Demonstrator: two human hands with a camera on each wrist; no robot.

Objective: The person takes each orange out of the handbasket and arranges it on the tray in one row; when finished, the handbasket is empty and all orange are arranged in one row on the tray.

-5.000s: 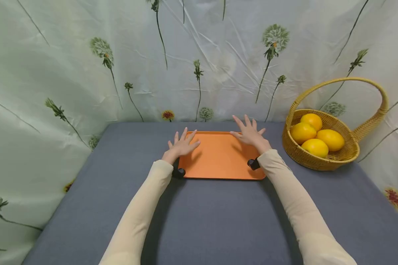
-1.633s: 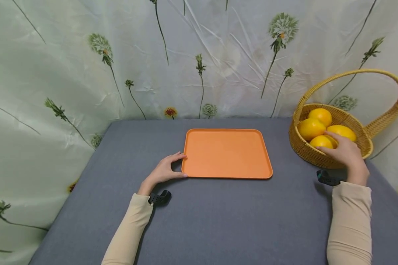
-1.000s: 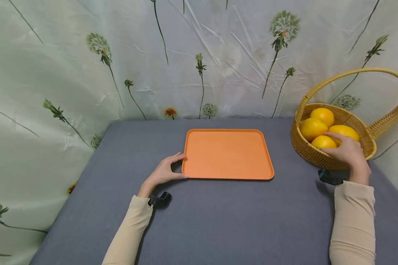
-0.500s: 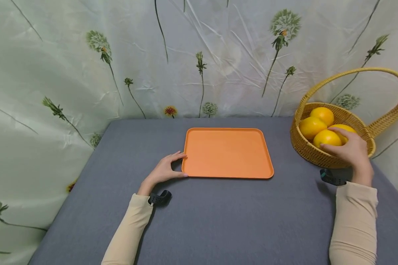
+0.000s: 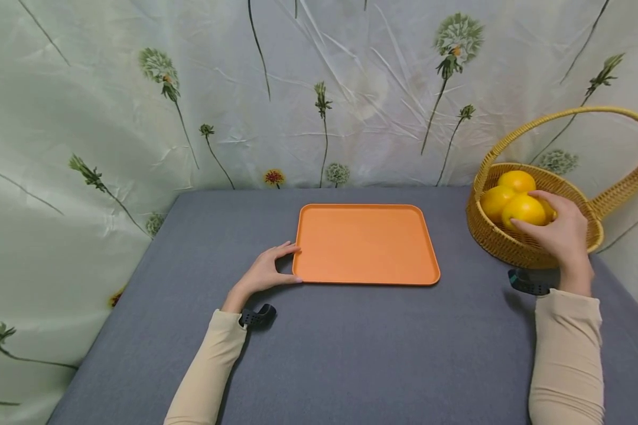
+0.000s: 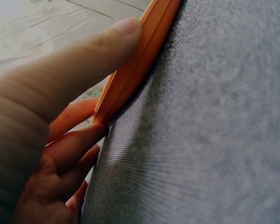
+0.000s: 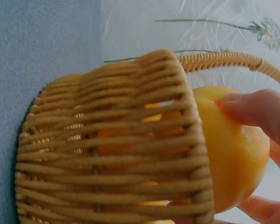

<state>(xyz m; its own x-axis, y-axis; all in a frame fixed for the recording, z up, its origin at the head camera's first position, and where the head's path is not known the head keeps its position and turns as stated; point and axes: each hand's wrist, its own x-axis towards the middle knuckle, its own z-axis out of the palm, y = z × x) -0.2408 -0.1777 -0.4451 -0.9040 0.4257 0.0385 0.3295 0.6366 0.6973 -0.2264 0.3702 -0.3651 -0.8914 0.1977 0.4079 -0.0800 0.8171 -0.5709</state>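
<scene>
At the left end of an orange tray (image 5: pixel 367 243), my left hand (image 5: pixel 260 273) holds the near corner. In the left wrist view its thumb (image 6: pixel 102 49) lies against the outer rim, with the fingers round the corner. Over a woven basket (image 5: pixel 510 251), my right hand (image 5: pixel 563 227) grips a yellow-orange fruit (image 5: pixel 523 209) between thumb and fingers. The right wrist view shows this fruit (image 7: pixel 228 154) above the basket rim. Two similar fruits, one at the back (image 5: pixel 517 179) and one at the left (image 5: pixel 493 202), lie in the basket; another is mostly hidden behind the held one.
The basket's tall arched handle (image 5: pixel 563 112) rises over the right side. A grey cloth (image 5: pixel 383 354) covers the table. Behind it hangs a pale curtain (image 5: pixel 361 118) with a dandelion print.
Both hands first hovered over the tray. The left went to its left corner and stays there. The right reached into the basket, took a fruit and has raised it slightly.
</scene>
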